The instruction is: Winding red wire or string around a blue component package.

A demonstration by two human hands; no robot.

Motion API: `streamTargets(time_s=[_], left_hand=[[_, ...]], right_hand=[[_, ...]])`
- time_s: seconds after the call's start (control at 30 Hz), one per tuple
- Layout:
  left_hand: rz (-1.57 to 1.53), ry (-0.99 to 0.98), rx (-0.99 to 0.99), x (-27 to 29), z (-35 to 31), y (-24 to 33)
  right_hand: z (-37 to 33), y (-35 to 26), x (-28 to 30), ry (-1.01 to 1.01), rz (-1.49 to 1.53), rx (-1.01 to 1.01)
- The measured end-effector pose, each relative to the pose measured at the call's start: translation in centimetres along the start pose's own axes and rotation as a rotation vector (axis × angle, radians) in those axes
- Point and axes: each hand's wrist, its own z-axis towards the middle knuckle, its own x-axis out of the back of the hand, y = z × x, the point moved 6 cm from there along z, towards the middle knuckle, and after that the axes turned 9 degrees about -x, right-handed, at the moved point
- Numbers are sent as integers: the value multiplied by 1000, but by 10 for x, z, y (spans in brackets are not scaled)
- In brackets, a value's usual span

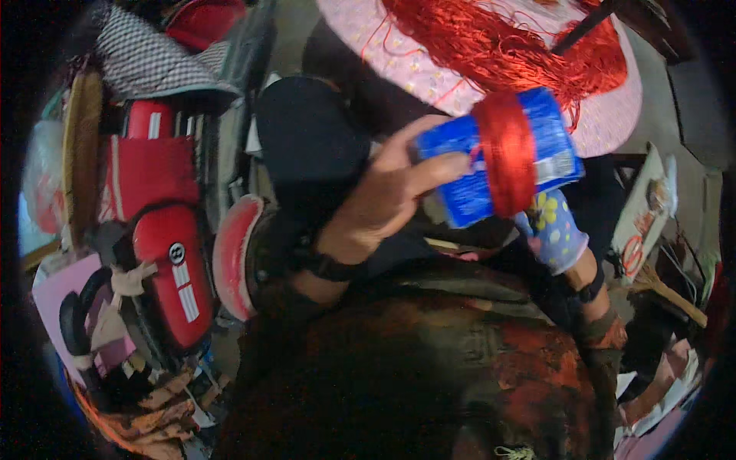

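Observation:
A blue, shiny rectangular packet [452, 188] with a broad band of red cord [506, 153] wound around its middle is held up in front of me. My left hand [399, 180] is bare and grips the packet's left end, thumb lying across the near face. Below the packet's right side is my right hand [556, 234], in a light blue glove with a flower pattern. Its fingers are hidden behind the packet, so whether they grip it or the cord does not show. A loose tangle of red cord [498, 46] is heaped beyond the packet.
The tangle lies on a pink patterned round surface [613, 119], with a dark bar over it. To the left are a red padded seat with white stripes [172, 276], a checked cloth [153, 57] and a pink panel. A broom-like stick [671, 295] and scraps lie at right.

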Motion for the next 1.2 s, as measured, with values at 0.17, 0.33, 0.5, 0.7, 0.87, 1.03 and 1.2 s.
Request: streamTargets(time_s=[0.17,0.33,0.5,0.7,0.87,1.03,1.2], left_hand=[[16,-51,-127,-18,16,1],[1068,-111,-234,-10,9,21],[705,-551,172,-10,-8,-10],[278,-246,144,1,-21,19],[619,75,-140,22,-3,25],[781,-237,222,13,-12,-5],[323,-428,132,-4,-24,11]], right_hand=[[15,-39,10,-43,-85,76],[19,-56,55,-347,-112,59],[42,0,90,-21,-69,-6],[22,32,26,-132,650,-268],[26,-30,37,-315,327,-26],[58,-10,69,-248,460,-53],[40,57,4,-352,778,-373]])
